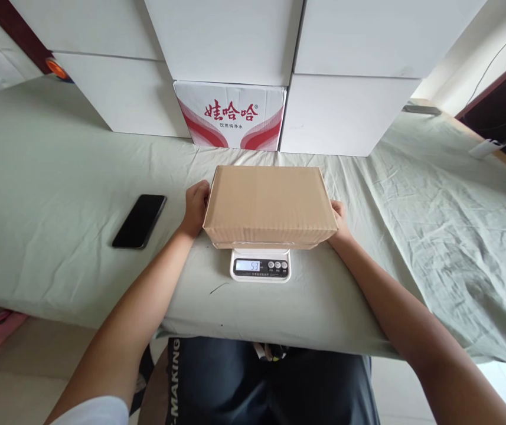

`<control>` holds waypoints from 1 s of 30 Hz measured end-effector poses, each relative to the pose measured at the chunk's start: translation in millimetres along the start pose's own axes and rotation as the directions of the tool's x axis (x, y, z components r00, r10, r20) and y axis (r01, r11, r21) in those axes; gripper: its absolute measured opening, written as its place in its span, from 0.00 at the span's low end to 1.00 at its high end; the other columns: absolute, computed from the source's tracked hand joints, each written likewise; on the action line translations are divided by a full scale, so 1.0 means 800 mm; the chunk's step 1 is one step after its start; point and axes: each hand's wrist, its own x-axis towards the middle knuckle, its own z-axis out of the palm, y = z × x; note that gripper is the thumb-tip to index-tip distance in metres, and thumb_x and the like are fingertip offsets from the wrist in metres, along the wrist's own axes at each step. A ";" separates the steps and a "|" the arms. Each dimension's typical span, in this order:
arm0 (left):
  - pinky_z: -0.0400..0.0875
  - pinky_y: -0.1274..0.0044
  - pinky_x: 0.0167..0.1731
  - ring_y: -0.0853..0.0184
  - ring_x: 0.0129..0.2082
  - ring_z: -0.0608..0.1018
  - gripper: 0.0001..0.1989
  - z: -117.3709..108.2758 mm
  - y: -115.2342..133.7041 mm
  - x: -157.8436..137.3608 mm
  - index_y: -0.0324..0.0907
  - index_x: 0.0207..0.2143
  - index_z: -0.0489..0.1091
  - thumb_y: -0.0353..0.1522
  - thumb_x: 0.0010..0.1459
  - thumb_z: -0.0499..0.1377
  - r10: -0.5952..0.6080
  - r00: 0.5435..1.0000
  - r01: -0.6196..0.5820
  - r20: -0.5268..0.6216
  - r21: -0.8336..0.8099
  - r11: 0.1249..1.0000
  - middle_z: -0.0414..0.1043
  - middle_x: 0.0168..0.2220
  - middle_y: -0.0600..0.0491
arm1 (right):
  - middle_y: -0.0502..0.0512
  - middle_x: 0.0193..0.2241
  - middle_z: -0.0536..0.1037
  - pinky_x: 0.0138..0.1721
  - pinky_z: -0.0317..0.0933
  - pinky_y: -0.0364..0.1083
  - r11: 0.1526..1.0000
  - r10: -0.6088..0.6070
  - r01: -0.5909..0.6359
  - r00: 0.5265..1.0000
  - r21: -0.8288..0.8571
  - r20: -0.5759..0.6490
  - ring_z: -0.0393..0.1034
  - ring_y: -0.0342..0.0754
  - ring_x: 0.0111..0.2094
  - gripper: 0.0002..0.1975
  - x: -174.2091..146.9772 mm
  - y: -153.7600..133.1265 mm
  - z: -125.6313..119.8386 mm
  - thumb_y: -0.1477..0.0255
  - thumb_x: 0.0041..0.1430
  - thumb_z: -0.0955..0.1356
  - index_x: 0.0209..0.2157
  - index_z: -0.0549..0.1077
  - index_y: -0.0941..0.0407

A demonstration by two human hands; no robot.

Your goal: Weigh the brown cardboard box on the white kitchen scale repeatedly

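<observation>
Over scale [260, 267], box [271, 198] was between our left hand [195, 205] and right hand [340, 224], both against its ends, partly hidden; we could not tell whether either gripped. Display [248, 265] read 53; phone [140, 221] lay left, cartons [232, 115] behind.

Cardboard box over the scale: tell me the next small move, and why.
Perhaps gently slacken the left hand and right hand at the ends of the cardboard box, letting the scale beneath bear it: the display seems to read 53, a figure the hands' support might skew, and how the box meets the scale is hidden.
</observation>
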 end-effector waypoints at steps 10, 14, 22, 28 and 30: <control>0.52 0.74 0.27 0.70 0.26 0.54 0.24 0.003 0.010 -0.009 0.45 0.22 0.54 0.38 0.65 0.63 0.011 0.999 -0.011 0.052 0.010 1.000 0.50 0.23 0.58 | 0.46 0.15 0.57 0.24 0.44 0.46 0.999 0.012 -0.012 1.000 0.038 0.013 0.47 0.41 0.22 0.36 -0.004 -0.017 0.004 0.40 0.51 0.76 0.14 0.61 0.52; 0.53 0.75 0.27 0.69 0.27 0.56 0.24 0.004 0.008 -0.007 0.44 0.22 0.54 0.37 0.66 0.63 -0.007 0.999 0.007 0.047 -0.004 1.000 0.51 0.23 0.58 | 0.45 0.16 0.56 0.24 0.44 0.45 0.999 -0.018 0.017 1.000 0.035 0.014 0.46 0.40 0.22 0.36 -0.003 -0.016 0.005 0.39 0.51 0.77 0.15 0.61 0.52; 0.52 0.75 0.27 0.71 0.26 0.54 0.22 0.005 0.007 -0.008 0.44 0.22 0.55 0.30 0.67 0.60 0.011 0.998 -0.010 0.064 -0.024 1.000 0.51 0.22 0.59 | 0.45 0.17 0.57 0.26 0.45 0.44 0.998 0.006 -0.008 1.000 0.056 0.027 0.46 0.40 0.23 0.33 -0.004 -0.015 0.004 0.44 0.50 0.78 0.15 0.63 0.53; 0.53 0.75 0.28 0.71 0.26 0.56 0.21 0.007 0.010 -0.009 0.44 0.22 0.57 0.31 0.65 0.62 -0.019 0.998 0.022 0.058 -0.048 0.999 0.53 0.22 0.59 | 0.46 0.19 0.62 0.25 0.51 0.44 0.998 0.017 -0.015 1.000 0.061 -0.026 0.52 0.41 0.24 0.30 -0.002 -0.003 0.002 0.45 0.49 0.79 0.17 0.66 0.52; 0.53 0.75 0.28 0.71 0.25 0.56 0.21 0.007 0.011 -0.009 0.44 0.22 0.57 0.30 0.66 0.62 -0.020 0.998 0.023 0.058 -0.054 0.998 0.53 0.22 0.59 | 0.46 0.19 0.64 0.25 0.53 0.44 0.998 0.011 -0.009 0.999 0.063 -0.032 0.53 0.42 0.24 0.30 -0.001 0.003 0.000 0.44 0.48 0.78 0.18 0.67 0.52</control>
